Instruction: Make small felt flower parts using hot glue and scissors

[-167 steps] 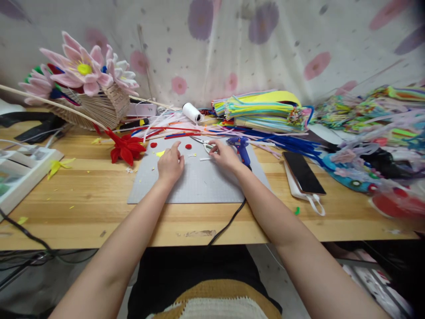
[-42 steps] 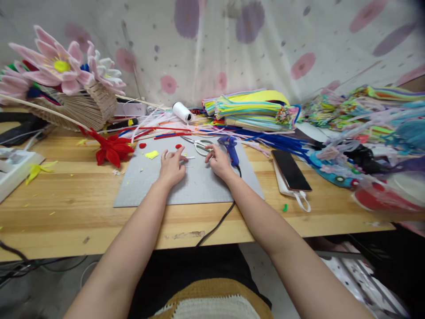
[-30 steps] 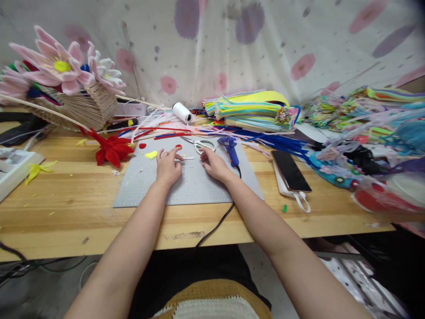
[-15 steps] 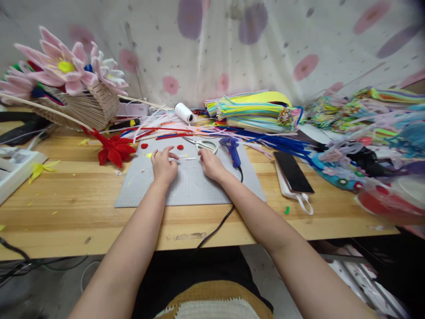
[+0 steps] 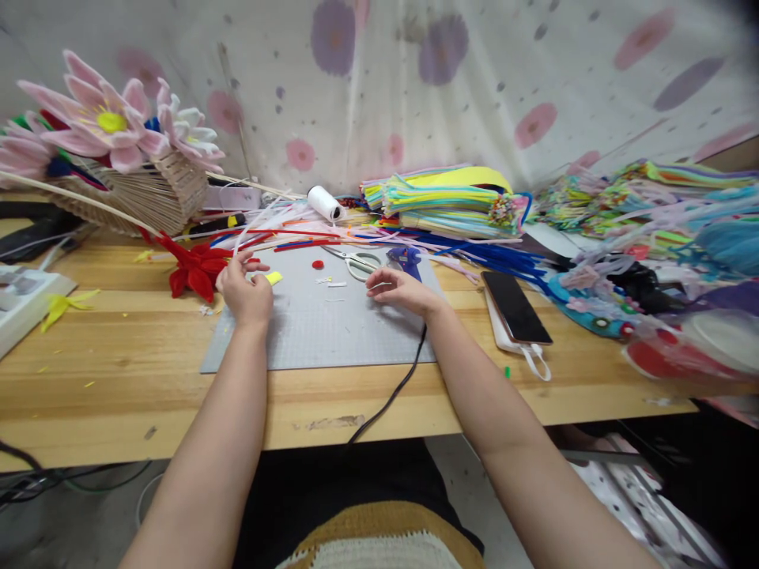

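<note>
My left hand [image 5: 246, 294] is at the left side of the grey cutting mat [image 5: 332, 340], beside the red fabric flower [image 5: 198, 269]. Its fingers are bent and apart, and I see nothing held in them. A small yellow piece [image 5: 273, 277] lies just right of its thumb. My right hand [image 5: 400, 288] hovers over the mat with loosely curled, parted fingers, holding nothing. It partly covers the blue glue gun [image 5: 404, 258]. Close by lie scissors [image 5: 359, 265]. A red disc [image 5: 318, 265] and small white strips [image 5: 337, 284] rest between the hands.
Pipe cleaner bundles [image 5: 451, 197] and a white thread spool [image 5: 325, 203] lie along the back. A phone [image 5: 517, 308] is at right, with the glue gun's black cord [image 5: 391, 395] crossing the table edge. Pink flowers [image 5: 110, 122] and a white power strip [image 5: 29, 304] occupy the left.
My left hand has moved left from the mat's middle towards the red flower. My right hand has shifted right, away from the scissors and in front of the glue gun.
</note>
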Tool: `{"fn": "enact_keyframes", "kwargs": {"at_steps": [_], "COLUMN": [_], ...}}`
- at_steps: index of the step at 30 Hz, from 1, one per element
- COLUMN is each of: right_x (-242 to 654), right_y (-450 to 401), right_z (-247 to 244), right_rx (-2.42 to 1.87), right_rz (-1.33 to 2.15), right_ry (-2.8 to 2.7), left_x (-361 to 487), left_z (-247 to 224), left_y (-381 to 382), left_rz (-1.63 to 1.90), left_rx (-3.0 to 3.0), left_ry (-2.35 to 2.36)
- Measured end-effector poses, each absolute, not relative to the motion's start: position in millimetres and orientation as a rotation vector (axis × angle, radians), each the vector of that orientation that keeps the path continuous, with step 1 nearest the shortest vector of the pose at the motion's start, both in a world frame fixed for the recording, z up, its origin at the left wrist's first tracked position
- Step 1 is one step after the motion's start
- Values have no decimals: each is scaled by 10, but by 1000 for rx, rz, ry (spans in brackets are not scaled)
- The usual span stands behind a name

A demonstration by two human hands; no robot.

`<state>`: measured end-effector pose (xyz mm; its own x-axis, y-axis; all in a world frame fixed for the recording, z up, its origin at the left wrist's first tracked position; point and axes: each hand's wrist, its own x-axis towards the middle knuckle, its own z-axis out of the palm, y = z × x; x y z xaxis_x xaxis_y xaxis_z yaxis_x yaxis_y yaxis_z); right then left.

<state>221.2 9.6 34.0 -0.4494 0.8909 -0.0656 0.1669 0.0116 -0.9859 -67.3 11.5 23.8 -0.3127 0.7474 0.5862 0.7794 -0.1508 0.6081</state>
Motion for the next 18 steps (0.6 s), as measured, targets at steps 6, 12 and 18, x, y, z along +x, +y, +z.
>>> {"fn": "enact_keyframes", "kwargs": {"at_steps": [6, 12, 18], "right_x": [2268, 2182, 2082], "right_y": [97, 139, 148], "right_z": [372, 247, 169], "right_rx": [-1183, -1303, -1317], "right_rz": [1519, 1178, 1098], "right_ry": [-1752, -1707, -1703], "left_x": [-93, 548, 189], "left_z": [240, 98, 243], "left_y": [-78, -349, -251], "left_rz": [-1405, -766, -879], "left_rx": [-2207, -3198, -2921], "left_ry": [-1813, -1016, -1424]}}
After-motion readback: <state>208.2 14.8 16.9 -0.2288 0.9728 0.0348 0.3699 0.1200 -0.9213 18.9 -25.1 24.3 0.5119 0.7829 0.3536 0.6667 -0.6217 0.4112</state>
